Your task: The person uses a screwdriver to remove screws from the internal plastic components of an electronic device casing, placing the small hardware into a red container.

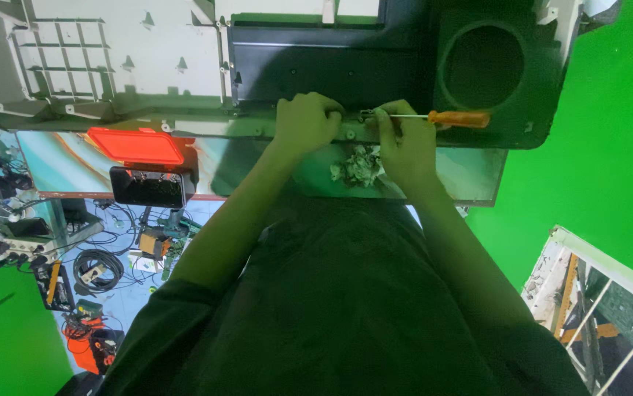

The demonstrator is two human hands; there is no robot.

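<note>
Orange-handled screwdriver [457, 117] (right hand [404, 143]) nr crumpled rag [357, 165], probably touching.

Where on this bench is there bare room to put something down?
Bare patches: the glossy panel left of the open red case, and its strip right of the right hand. Crowded: around the left hand, orange-handled screwdriver and crumpled paper wad.

The person wears a dark, loose short-sleeved shirt; both forearms are bare, and the left hand [304, 121] and right hand [404, 143] are ungloved.
</note>
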